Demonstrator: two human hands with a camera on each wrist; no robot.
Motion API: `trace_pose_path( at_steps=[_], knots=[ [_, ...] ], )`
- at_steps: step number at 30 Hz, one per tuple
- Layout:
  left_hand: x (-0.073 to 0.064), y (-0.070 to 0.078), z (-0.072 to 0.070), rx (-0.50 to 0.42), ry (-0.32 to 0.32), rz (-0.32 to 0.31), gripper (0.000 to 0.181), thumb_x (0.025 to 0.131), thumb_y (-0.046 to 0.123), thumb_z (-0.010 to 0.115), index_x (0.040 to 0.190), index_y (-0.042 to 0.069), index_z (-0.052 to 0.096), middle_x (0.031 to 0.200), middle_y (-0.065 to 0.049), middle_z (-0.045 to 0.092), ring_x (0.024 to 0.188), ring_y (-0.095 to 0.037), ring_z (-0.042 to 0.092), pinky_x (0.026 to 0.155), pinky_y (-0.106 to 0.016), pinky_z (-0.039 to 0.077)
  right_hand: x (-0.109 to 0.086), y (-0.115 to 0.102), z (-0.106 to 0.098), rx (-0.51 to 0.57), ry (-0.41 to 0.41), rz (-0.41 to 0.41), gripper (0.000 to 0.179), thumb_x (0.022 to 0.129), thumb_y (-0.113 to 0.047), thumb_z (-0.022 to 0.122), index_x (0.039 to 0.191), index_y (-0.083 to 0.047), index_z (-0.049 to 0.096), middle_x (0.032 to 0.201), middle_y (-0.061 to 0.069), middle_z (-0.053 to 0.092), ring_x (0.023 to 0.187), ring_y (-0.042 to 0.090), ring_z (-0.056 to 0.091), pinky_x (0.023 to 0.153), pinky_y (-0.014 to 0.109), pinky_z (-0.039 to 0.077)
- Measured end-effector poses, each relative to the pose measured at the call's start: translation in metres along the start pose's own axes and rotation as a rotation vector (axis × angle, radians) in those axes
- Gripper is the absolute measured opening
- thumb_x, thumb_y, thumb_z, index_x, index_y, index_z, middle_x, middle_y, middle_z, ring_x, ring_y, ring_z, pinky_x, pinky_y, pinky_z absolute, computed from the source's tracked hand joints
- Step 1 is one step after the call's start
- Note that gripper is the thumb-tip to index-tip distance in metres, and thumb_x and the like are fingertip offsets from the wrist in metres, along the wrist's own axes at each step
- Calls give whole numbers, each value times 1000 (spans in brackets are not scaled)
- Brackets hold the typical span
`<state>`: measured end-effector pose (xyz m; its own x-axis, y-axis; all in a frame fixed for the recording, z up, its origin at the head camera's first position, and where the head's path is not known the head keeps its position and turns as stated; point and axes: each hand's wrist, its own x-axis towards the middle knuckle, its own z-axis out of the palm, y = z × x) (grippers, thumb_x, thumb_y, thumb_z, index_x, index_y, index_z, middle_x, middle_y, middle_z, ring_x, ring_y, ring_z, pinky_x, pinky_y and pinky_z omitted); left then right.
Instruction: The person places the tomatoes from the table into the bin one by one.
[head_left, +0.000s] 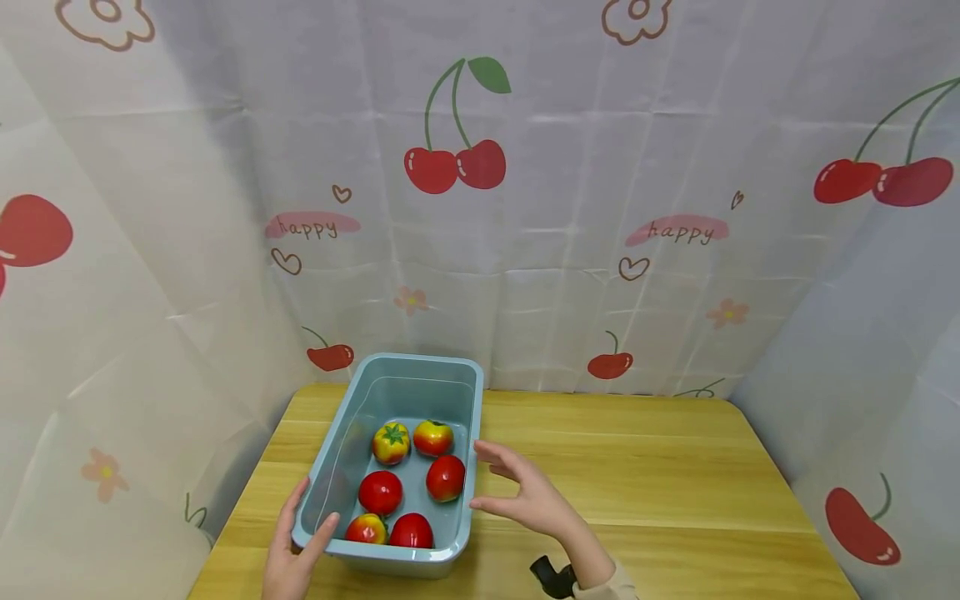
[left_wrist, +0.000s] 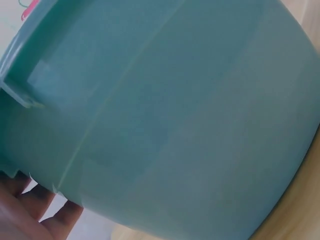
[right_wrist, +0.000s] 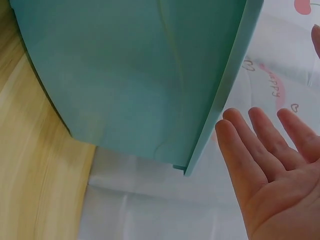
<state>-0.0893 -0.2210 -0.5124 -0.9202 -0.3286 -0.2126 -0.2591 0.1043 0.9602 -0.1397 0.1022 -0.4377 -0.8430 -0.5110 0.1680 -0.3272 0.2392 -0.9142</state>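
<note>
A light blue plastic bin [head_left: 345, 433] stands on the table, its long side running away from me. Inside lie several glossy tomatoes, some plain red [head_left: 380, 492], others yellow and red [head_left: 391, 443] with green tops. My left hand [head_left: 292, 546] grips the bin's near left corner, thumb by the near rim and fingers along the outer left side. In the left wrist view, the bin's wall [left_wrist: 165, 125] fills most of the picture. My right hand [head_left: 528, 496] is beside the right rim, fingers spread and pointing at it. The right wrist view shows that hand's fingers [right_wrist: 260, 145] nearly straight, holding nothing.
The wooden table [head_left: 637, 467] extends to the right of the bin. A white curtain [head_left: 540, 292] printed with cherries and hearts hangs close behind the table and along both sides. A black strap piece [head_left: 553, 577] is at the right wrist.
</note>
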Motion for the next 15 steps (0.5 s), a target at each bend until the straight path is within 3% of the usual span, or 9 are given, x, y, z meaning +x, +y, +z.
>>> trace_pose_path(
  at_steps=[5,8,12,15],
  knots=[
    [-2,4,0,2,-6,-16,102,78,56,68,152,22,7,154,-18,11,131,-41,23,103,-54,30,-2,2,-2,6,15,-9,70,80,-14,75,138,2,40,135,19,48,123,31,47,102,46,38],
    [-4,8,-1,35,-9,2,98,81,52,66,152,21,7,155,-18,3,135,-43,14,106,-59,22,-3,2,-3,4,28,-2,68,80,-13,75,138,-1,41,135,16,49,124,34,46,101,47,38],
    [-8,11,-1,166,28,126,82,87,42,65,150,11,21,155,-18,-2,138,-44,4,104,-67,13,-6,1,-5,-14,41,17,66,81,-14,75,138,-4,42,135,13,50,123,33,47,101,45,39],
    [-13,15,1,274,78,264,69,88,33,66,142,3,37,154,-23,6,138,-45,5,102,-70,12,-8,4,-7,-15,45,16,66,81,-14,74,137,-2,42,135,14,49,123,34,47,101,46,39]
  ],
)
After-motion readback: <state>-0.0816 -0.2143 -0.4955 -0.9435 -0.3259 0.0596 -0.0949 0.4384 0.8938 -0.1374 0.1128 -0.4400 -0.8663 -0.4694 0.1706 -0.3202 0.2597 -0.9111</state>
